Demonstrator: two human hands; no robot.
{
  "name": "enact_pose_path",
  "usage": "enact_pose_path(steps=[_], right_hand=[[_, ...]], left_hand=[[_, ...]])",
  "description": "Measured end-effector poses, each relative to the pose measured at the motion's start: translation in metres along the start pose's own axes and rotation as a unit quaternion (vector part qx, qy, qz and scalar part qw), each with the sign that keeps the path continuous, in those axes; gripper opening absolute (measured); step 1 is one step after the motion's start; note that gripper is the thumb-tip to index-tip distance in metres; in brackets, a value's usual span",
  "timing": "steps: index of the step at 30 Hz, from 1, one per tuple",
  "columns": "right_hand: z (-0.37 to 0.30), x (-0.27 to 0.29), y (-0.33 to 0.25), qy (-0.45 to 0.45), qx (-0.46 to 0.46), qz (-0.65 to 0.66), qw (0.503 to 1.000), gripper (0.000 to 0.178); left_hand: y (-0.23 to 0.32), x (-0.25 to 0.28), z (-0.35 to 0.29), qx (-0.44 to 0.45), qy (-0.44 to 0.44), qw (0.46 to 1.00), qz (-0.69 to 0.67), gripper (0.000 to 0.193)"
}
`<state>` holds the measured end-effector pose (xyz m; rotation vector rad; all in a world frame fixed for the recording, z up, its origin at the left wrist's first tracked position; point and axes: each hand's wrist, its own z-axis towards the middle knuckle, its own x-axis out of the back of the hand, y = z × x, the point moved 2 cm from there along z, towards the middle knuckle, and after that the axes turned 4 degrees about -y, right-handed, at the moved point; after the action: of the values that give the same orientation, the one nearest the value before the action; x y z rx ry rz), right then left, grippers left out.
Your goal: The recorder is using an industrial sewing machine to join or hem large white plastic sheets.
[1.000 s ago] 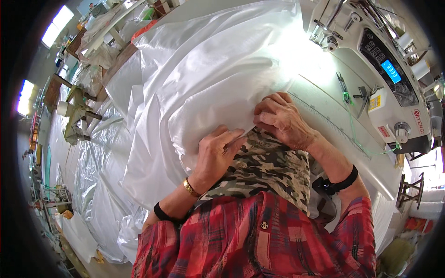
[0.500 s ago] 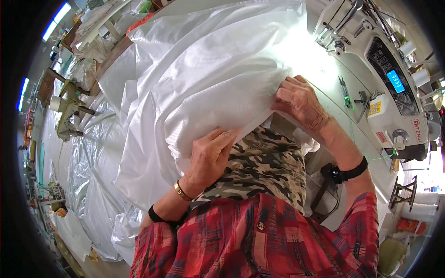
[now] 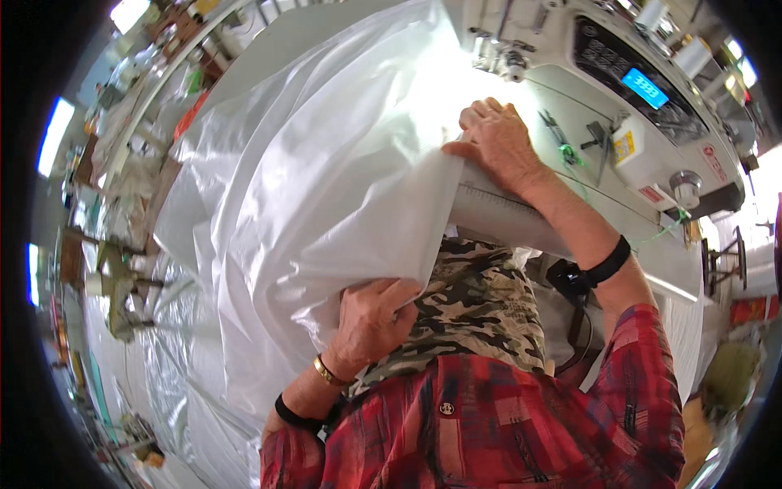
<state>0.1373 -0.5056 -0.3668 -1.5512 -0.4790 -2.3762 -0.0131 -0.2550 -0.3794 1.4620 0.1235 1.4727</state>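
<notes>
A large sheet of white woven plastic fabric [image 3: 326,196] spreads over the table and hangs down to the left. Its right edge is drawn between my two hands. My left hand [image 3: 376,320] is closed on the near corner of that edge, close to my lap. Farther off, my right hand [image 3: 498,140] pinches the edge by the lamp-lit spot in front of the sewing machine [image 3: 635,90]. The thumb lies on top of the fabric; the fingertips are partly hidden.
Thread snips [image 3: 559,134] and a small black tool [image 3: 601,143] lie on the white table, right of my right hand. Green thread trails from the machine. A ruler strip [image 3: 489,200] marks the table's near edge. Clear plastic sheeting [image 3: 175,359] covers the floor at left.
My right hand has moved farther away, pulling the fabric edge toward the machine's lit area. The left hand has come nearer to me, and the edge between them is straighter. The view has turned.
</notes>
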Motion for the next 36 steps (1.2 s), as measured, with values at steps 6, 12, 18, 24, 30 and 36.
enact_pose_path(steps=[6,12,18,24,30,36], right_hand=[[-0.013,0.006,-0.004,0.008,-0.069,0.009,0.998,0.054],[-0.017,0.009,0.0,-0.033,-0.108,0.046,0.993,0.063],[-0.017,0.013,0.0,-0.049,-0.119,0.101,0.987,0.065],[-0.019,0.014,0.004,-0.047,-0.133,0.134,0.981,0.059],[-0.017,0.013,0.008,-0.084,-0.136,0.118,0.98,0.036],[-0.017,0.016,0.009,-0.087,-0.133,0.119,0.98,0.029]], left_hand=[[0.002,0.0,0.017,-0.103,0.028,0.99,0.096,0.02],[0.004,0.009,0.055,-0.138,-0.021,0.965,0.221,0.008],[0.002,0.006,0.096,-0.127,-0.046,0.953,0.271,0.008],[-0.008,-0.011,0.137,-0.203,-0.039,0.937,0.283,0.005],[0.0,-0.012,0.169,-0.236,0.037,0.946,0.221,0.004],[-0.001,-0.021,0.201,-0.143,0.003,0.962,0.234,0.014]])
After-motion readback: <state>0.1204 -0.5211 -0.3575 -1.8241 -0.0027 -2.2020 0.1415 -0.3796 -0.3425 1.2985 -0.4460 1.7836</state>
